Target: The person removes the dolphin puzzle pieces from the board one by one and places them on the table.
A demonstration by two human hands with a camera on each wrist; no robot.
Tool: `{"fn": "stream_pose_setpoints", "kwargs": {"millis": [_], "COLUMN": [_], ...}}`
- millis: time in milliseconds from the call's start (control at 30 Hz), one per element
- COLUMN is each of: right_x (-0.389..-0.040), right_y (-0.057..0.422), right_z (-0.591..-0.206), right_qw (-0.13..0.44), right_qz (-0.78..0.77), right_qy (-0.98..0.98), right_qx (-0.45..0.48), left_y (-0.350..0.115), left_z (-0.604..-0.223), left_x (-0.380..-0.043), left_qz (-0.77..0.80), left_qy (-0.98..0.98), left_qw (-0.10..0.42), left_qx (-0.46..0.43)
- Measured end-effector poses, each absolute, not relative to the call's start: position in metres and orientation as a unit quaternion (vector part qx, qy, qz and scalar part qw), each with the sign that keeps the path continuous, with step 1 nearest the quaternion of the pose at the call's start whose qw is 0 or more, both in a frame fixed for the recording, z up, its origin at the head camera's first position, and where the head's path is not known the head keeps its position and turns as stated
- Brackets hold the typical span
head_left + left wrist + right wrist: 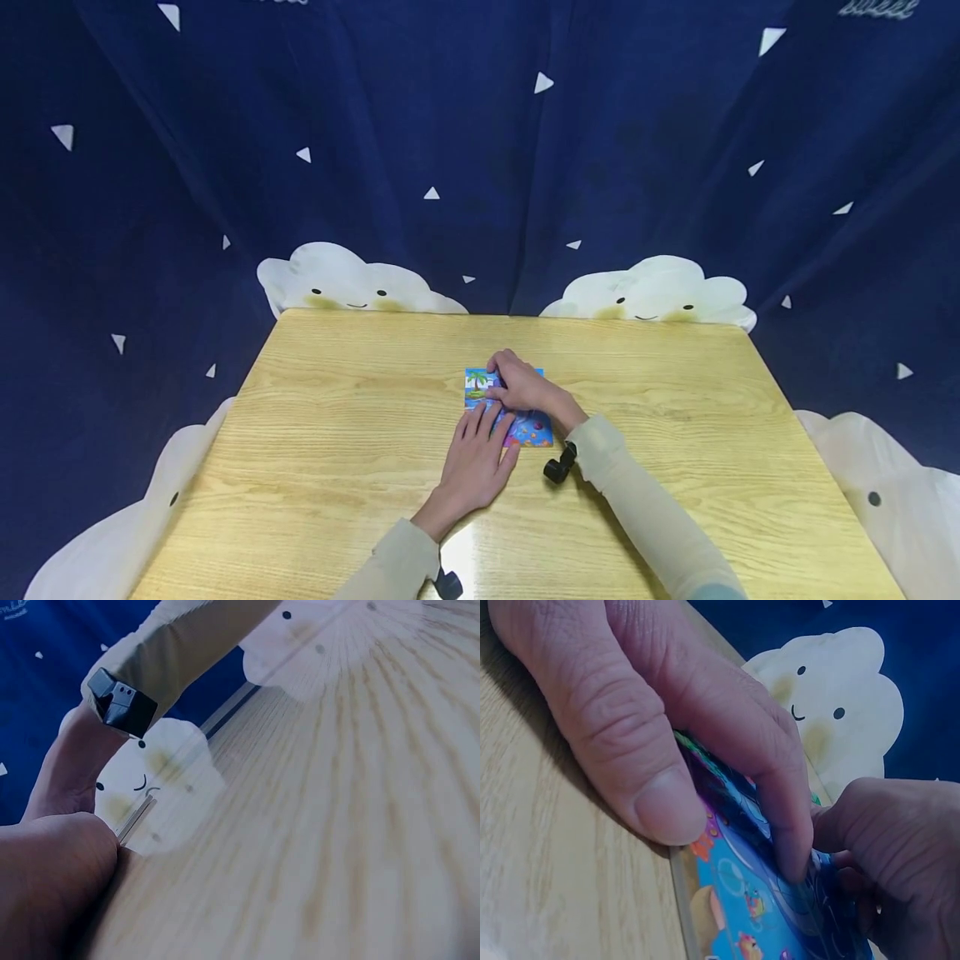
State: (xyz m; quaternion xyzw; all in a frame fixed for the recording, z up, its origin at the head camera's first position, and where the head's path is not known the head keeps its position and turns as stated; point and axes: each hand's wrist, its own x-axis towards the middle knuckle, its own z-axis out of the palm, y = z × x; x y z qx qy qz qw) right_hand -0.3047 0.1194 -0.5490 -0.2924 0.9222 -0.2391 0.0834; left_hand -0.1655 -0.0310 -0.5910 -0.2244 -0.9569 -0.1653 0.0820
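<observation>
A small, bright jigsaw puzzle (531, 432) with a cartoon sea scene and a palm tree lies flat on the wooden table. My left hand (476, 467) rests over its near left part, fingers nearly straight and spread, fingertips on the picture. In the right wrist view the left thumb (671, 806) sits at the puzzle's edge. My right hand (522, 385) bends over the upper middle of the puzzle, its thumb and fingers pinching a dark blue-purple piece (500, 382). Much of that piece is hidden by the fingers. The left wrist view shows no puzzle.
The pale wood table (345, 400) stretches out on both sides of the puzzle. A dark blue curtain (420, 125) with white triangles and smiling clouds (648, 292) hangs behind its far edge. Black wrist cameras (557, 470) sit by both cuffs.
</observation>
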Motion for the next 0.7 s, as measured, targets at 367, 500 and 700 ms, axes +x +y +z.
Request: {"fn": "stream_pose_setpoints", "kwargs": {"millis": [367, 500, 700], "right_x": [-0.3004, -0.3008, -0.2999], "right_y": [0.1192, 0.1196, 0.1194], "right_z": [-0.5461, -0.5461, -0.5467], "right_qw": [0.071, 0.064, 0.063], "right_qz": [-0.278, -0.28, -0.291], "right_qy": [0.911, 0.909, 0.909], "right_qx": [-0.296, -0.301, -0.293], "left_y": [-0.0313, -0.0312, -0.031], "left_z": [-0.5942, -0.5953, -0.5947], "left_x": [-0.1656, -0.1662, -0.1657], "left_qz": [-0.166, -0.169, -0.168], "left_qy": [-0.954, -0.952, -0.952], "left_qw": [0.105, 0.116, 0.116], "left_qx": [-0.228, -0.228, -0.227]}}
